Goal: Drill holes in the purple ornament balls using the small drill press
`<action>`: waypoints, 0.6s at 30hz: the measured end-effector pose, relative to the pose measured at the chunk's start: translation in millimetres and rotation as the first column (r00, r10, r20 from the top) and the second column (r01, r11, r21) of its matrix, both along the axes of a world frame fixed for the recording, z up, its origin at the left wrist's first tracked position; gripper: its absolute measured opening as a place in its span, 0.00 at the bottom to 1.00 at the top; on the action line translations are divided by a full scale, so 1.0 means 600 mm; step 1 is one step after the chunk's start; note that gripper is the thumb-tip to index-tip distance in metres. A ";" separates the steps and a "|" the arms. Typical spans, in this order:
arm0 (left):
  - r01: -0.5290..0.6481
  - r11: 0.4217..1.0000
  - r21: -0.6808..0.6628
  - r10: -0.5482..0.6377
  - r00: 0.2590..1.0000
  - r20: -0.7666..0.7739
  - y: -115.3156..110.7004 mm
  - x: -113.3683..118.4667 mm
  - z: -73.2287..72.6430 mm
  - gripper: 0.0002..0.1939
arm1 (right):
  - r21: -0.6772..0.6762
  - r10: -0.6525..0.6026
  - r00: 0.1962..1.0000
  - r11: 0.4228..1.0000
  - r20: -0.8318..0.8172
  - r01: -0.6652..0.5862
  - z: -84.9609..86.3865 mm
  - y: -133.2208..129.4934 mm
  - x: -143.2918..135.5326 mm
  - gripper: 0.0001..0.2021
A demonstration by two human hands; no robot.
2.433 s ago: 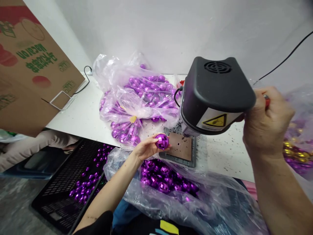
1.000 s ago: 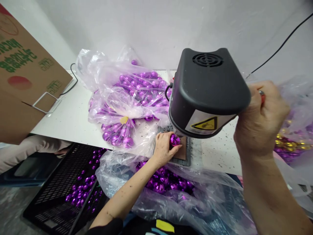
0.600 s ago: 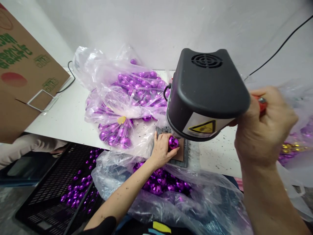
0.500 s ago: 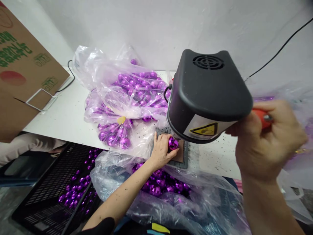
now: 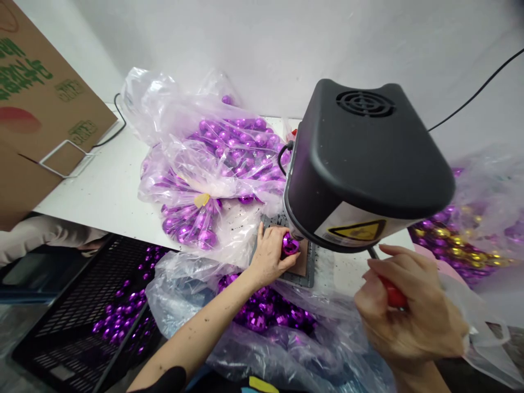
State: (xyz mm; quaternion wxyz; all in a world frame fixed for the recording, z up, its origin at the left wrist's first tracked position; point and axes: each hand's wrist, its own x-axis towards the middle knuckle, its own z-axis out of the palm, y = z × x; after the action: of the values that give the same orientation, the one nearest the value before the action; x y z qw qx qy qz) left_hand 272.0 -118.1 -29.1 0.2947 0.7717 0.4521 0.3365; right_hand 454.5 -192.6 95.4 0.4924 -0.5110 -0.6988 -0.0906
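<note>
My left hand [image 5: 270, 255] holds a shiny purple ball [image 5: 290, 244] between thumb and fingers, over a brown pad [image 5: 302, 263] on a grey metal base [image 5: 310, 273]. Above the ball stands a black machine head [image 5: 368, 158] with a round vent and a yellow warning label. My right hand [image 5: 413, 305] is closed around the red knob [image 5: 393, 293] of the machine's lever, below and right of the head. Faceted purple balls [image 5: 262, 314] lie in an open plastic bag below my left wrist.
Plastic bags of purple balls [image 5: 237, 142] lie behind on the white table [image 5: 118, 180]. A cardboard box [image 5: 45, 109] stands at left; a black crate [image 5: 53, 322] with small purple balls is below. At right is a bag of purple and gold balls [image 5: 462, 240].
My right hand has moved down and toward the left with the red knob. The machine head looks larger and further right. My left hand still holds the ball in about the same place.
</note>
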 end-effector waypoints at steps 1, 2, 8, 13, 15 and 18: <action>0.003 1.000 0.006 -0.002 1.000 -0.007 0.000 0.000 0.000 0.20 | -0.009 0.020 1.000 1.000 0.008 -0.019 -0.002 0.001 -0.001 0.17; 0.006 1.000 0.010 -0.006 1.000 -0.016 0.000 0.000 -0.001 0.20 | -0.014 0.039 0.999 0.999 0.013 -0.039 -0.004 0.001 -0.001 0.15; 0.017 0.999 0.031 -0.016 0.999 -0.041 -0.001 -0.001 -0.001 0.21 | -0.022 0.036 0.999 0.999 0.029 -0.036 -0.025 0.007 0.002 0.01; 0.013 0.998 0.066 -0.010 0.999 -0.040 -0.001 -0.001 -0.003 0.22 | 0.049 0.047 0.998 0.998 0.032 -0.049 -0.041 0.011 0.001 0.01; 0.018 0.999 0.051 -0.016 0.999 -0.048 -0.001 -0.001 -0.001 0.21 | 0.064 0.048 0.999 0.997 0.016 -0.049 -0.048 0.009 0.002 0.01; 0.031 1.000 0.006 -0.030 0.998 -0.055 -0.001 -0.002 0.003 0.18 | 0.048 0.028 0.999 0.998 -0.015 -0.027 -0.063 0.006 0.004 0.03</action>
State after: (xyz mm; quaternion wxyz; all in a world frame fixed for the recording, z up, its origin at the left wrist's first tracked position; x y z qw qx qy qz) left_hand 270.9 -118.9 -27.3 0.2849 0.7883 0.4471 0.3123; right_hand 456.7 -189.1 57.4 0.5111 -0.4901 -0.6995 -0.0964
